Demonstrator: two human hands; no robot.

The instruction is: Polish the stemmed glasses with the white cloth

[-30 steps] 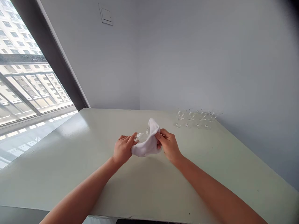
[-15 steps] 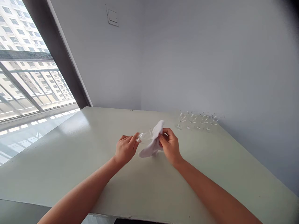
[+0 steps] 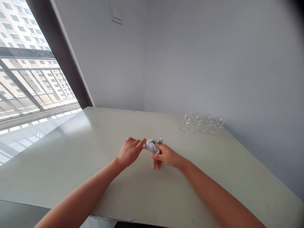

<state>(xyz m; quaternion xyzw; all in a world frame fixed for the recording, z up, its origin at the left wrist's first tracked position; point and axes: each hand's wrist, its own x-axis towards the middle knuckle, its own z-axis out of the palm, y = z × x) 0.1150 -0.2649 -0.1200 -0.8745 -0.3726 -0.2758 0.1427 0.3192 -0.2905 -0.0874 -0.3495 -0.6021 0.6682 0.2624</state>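
My left hand (image 3: 130,152) is closed round the stem end of a small clear wine glass (image 3: 144,146), which lies on its side in the air above the table with its mouth toward the right. A white cloth (image 3: 151,146) is bunched up inside the bowl, a bit of it sticking out past the rim. With my right hand (image 3: 168,155) I press the cloth into the glass: fingers reach into the mouth, the thumb stays outside, and other fingers hang below. The foot of the glass is hidden by my left hand.
Several clear stemmed glasses (image 3: 199,120) stand in a group at the back right of the pale table (image 3: 99,133), near the grey wall (image 3: 204,57). A window (image 3: 30,69) with a railing is on the left. A light switch (image 3: 116,13) is on the wall.
My right hand has gone from holding the spread cloth at the rim to pushing it into the bowl. The cloth is now bunched inside; the left hand keeps its grip on the glass.
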